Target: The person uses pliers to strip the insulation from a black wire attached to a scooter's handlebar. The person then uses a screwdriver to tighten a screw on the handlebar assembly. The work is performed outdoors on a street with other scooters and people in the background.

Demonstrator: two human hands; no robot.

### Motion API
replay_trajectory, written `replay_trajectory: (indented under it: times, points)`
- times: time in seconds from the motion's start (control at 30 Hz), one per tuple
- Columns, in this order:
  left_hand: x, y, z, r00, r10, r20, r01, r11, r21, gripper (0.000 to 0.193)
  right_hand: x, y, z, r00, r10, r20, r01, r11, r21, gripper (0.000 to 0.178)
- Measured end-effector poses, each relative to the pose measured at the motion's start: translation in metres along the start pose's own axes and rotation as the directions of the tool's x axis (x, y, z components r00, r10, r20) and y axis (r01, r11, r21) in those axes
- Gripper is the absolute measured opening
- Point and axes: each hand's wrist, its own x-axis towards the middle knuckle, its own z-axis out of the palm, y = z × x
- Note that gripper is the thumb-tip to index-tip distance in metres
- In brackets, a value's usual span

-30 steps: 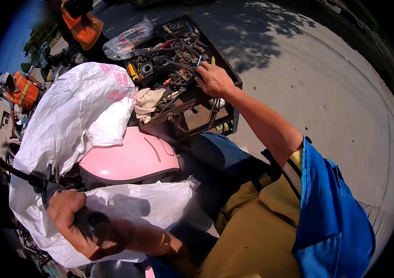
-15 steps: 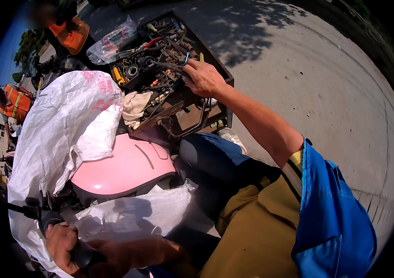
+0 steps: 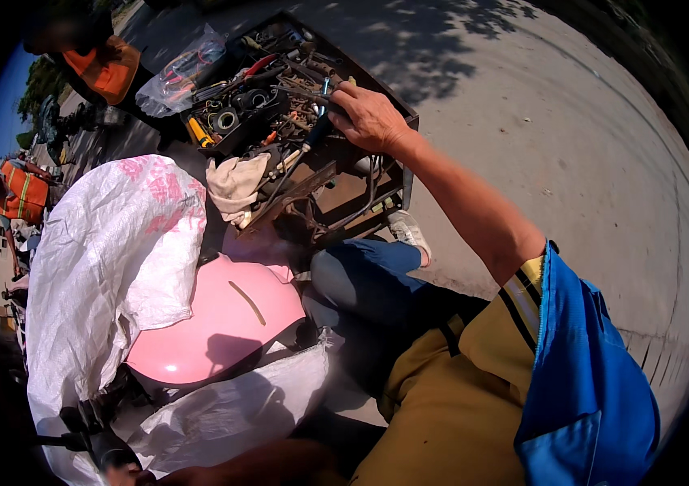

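My right hand (image 3: 370, 120) reaches over an open metal toolbox (image 3: 352, 61). Its fingers are curled and closed among dark metal tools, but what they grip is not clear. A light-blue shaft (image 3: 325, 86) and a screwdriver-like tool with a dark handle (image 3: 317, 133) lie right beside the fingertips. At the lower left edge my left hand (image 3: 124, 474), largely cut off by the frame, is closed on a black handlebar grip (image 3: 108, 447). Between the hands sits a pink scooter panel (image 3: 215, 316) with a narrow slot, partly covered by a white woven sack (image 3: 117, 235).
A beige cloth (image 3: 236, 185), a yellow-handled tool (image 3: 200, 132) and a roll of tape (image 3: 225, 121) lie at the toolbox's near left. A clear plastic bag (image 3: 184, 77) rests on its far left edge. People in orange vests (image 3: 22, 193) are at the left; concrete pavement (image 3: 555, 154) stretches right.
My view has shifted, so the panel and sack sit lower. The left hand is now mostly out of frame. My right hand stays over the toolbox, with its fingers closed.
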Motion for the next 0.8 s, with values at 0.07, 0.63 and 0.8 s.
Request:
replay_trajectory:
  times: [0.07,0.63,0.8]
  points:
    - [-0.001,-0.005,0.000,1.000,0.000,-0.025,0.001,1.000,0.014,0.054,0.007,0.017,-0.002,1.000,0.005,-0.010,-0.005,1.000,-0.016,0.028]
    - [0.007,0.040,0.018,0.993,0.035,0.114,0.026,0.868,-0.495,0.054,0.026,0.089,0.018,0.976,0.101,0.194,-0.126,0.984,0.125,0.036]
    - [0.019,0.036,0.003,0.973,-0.013,0.230,0.080,0.955,-0.285,0.060,0.032,0.076,0.008,0.925,0.220,0.311,-0.248,0.967,0.054,0.046]
